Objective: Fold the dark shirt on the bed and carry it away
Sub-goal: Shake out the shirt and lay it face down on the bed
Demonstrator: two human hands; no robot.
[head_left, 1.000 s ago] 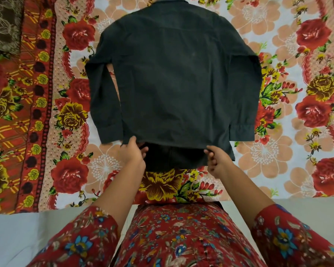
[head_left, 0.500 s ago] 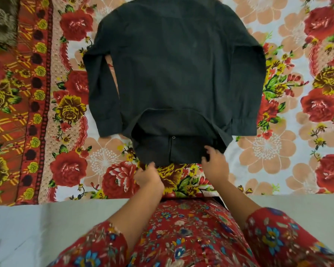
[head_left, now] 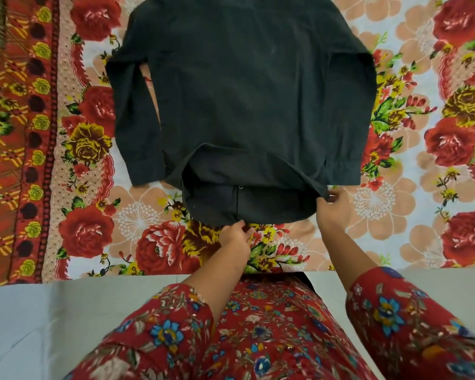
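Right hand [head_left: 330, 208] grip: fingers pinched on the right corner of the shirt's [head_left: 247, 100] top-layer hem, lifted slightly off the layer below. Left hand [head_left: 235, 233] grip: fingertips at the middle of the lower hem, by the button strip; touching cloth, but can't tell if it's pinching or just pressing, fingers curled either way. Shirt lies flat on the bed [head_left: 422, 201], back side up, collar end away from the person and running out of view at the top, hem nearest the body. Long axis runs straight away from the person, so cloth sits directly ahead of both hands. Both sleeves lie down along the sides, cuffs close to hem level; left sleeve [head_left: 137, 127] splays out a bit, showing bedsheet between it and the body of the shirt. Hem layers are split open, lower front panel showing beneath. Judgement: still squaring up the hem, no fold done. Right hand has the firmer hold and is better placed to pull the edge taut. No containers in view. Risk: front panel bunching under the back when the fold goes over.
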